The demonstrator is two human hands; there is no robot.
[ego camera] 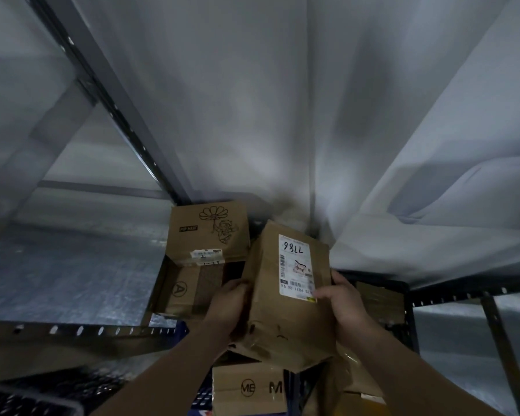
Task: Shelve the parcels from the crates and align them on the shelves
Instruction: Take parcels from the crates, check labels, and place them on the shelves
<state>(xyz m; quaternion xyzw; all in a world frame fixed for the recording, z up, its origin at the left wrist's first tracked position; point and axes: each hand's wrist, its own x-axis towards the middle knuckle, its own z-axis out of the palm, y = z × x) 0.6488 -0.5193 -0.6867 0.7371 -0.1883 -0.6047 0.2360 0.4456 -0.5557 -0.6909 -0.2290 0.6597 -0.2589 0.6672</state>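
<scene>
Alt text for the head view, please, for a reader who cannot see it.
Both hands, left hand and right hand, grip a brown labelled parcel at a metal shelf. Behind it a flower-printed box sits stacked on another box.

"7786" is handwritten, upside down, on the white shipping label (296, 265); "POP MART" is printed on the flower-drawn brown cardboard box (207, 232); "ME" is stamped on the lower brown carton (246, 388).

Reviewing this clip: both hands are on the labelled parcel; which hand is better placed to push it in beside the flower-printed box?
Probably the right hand. It grips the labelled parcel on the side away from the flower-printed box, so it can press the parcel towards it. The left hand sits in the gap between them.
</scene>
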